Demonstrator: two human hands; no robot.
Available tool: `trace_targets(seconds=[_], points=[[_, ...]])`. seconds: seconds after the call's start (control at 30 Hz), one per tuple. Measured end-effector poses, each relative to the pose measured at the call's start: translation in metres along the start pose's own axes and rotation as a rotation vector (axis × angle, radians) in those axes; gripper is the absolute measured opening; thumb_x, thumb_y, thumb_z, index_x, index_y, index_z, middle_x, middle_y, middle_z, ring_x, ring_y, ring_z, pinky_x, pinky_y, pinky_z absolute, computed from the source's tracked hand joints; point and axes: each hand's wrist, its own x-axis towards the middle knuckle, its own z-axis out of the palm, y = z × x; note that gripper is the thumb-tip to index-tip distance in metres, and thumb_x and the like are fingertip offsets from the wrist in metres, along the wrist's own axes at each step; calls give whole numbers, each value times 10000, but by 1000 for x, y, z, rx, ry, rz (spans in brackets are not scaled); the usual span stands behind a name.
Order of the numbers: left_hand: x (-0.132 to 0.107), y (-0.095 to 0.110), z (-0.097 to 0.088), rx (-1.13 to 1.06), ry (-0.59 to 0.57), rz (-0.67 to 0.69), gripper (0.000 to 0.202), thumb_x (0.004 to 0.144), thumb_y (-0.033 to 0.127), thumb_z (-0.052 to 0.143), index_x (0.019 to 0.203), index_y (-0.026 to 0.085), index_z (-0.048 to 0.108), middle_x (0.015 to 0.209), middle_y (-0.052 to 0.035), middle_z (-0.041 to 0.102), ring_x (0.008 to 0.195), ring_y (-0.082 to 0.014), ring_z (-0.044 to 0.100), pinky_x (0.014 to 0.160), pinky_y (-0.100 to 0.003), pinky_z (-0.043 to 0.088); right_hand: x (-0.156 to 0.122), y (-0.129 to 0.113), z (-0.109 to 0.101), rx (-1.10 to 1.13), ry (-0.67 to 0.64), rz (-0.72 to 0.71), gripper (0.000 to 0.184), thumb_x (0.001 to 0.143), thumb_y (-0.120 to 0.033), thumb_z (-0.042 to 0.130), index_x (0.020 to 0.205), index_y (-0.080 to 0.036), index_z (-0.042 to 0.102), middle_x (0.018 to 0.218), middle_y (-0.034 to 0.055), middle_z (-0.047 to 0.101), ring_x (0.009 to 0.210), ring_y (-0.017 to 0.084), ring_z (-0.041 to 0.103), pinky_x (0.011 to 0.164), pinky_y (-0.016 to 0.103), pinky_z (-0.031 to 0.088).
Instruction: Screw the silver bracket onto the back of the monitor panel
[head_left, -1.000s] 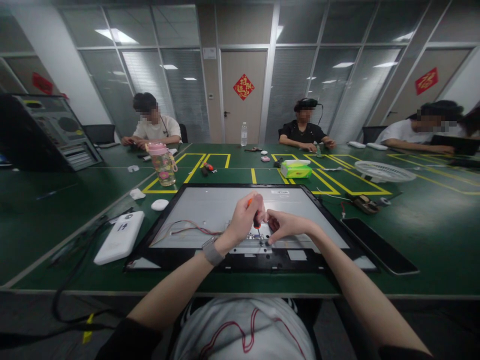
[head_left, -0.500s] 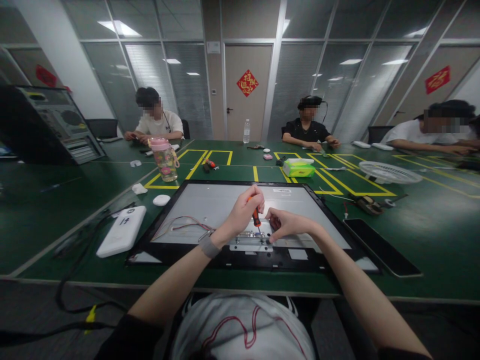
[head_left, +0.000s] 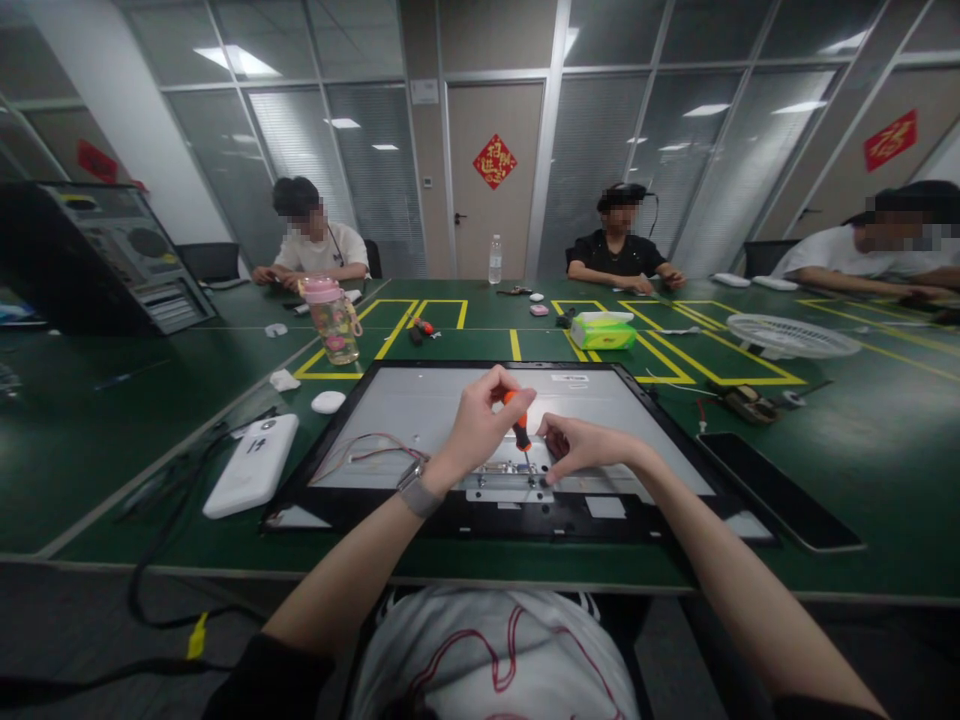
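My left hand [head_left: 486,412] is closed round the orange-and-black handle of a screwdriver [head_left: 522,433]. The shaft points down, slightly tilted, to a small metal bracket [head_left: 487,494] with ports on the back of a flat display panel [head_left: 397,400]. Whether the tip sits in a screw is too small to tell. At the bracket's right end is my right hand [head_left: 589,447], its thumb on the near side and its bent fingers on the far side, partly hidden. Thin wires [head_left: 367,440] lie on the panel to the left.
Left of the panel are a white power bank [head_left: 253,465] and a pink-lidded bottle [head_left: 332,325]. A phone [head_left: 780,490] lies to the right, with a tissue pack [head_left: 602,331] and a white fan grille [head_left: 791,335] beyond. Several people sit across the table.
My left hand has turned slightly round the screwdriver handle, and the screwdriver leans a little more. My right hand stays at the bracket. The whole view has shifted slightly.
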Motion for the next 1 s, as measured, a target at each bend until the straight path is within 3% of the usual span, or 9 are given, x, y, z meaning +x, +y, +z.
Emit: trace_targets(seconds=[0.1,0.23,0.47,0.6,0.7,0.87,1.0], points=[[3,1,0,-87,-35,-77,167,846,338,639,799,179,618,710,10,607,668,-118,581,670,-253,473,0,1,0,6,-6,5,688,553,-561,846,967,-199,431,711,-47,522,666,156,509,599,277,384],[7,-4,-3,-216,-103,-113,268,901,409,574,970,167,668,813,-41,683,790,-159,650,723,-285,515,1,4,0,-12,10,1,667,561,-531,851,969,-188,450,726,-44,516,664,142,489,597,268,385],[7,-6,-4,-91,-29,-35,237,834,419,685,872,192,744,859,-21,605,721,-112,588,650,-231,483,2,7,0,-27,21,-8,701,549,-570,849,989,-194,453,735,-44,511,664,142,489,603,267,382],[8,-6,-5,-153,-70,-55,248,884,386,630,987,185,732,856,-42,667,801,-149,627,783,-287,497,2,7,0,-18,22,-8,718,535,-595,845,983,-201,447,722,-48,510,659,144,493,598,269,381],[9,-10,-6,-215,-77,-63,267,901,392,597,962,172,734,869,-59,682,864,-174,630,818,-307,494,3,8,0,-29,28,-9,711,532,-599,844,969,-199,452,748,-36,532,677,149,508,608,271,392],[7,-11,-6,-137,-43,-8,197,830,367,696,903,193,755,901,-31,624,768,-124,583,681,-245,476,5,11,1,-19,40,-22,721,527,-585,855,987,-197,459,713,-49,530,665,150,515,602,266,386],[5,-9,-4,-256,-108,-59,258,919,350,575,1028,181,736,858,-49,665,855,-159,634,804,-289,492,5,11,1,-13,35,-20,740,507,-571,873,993,-198,458,706,-57,525,661,147,511,603,265,384]])
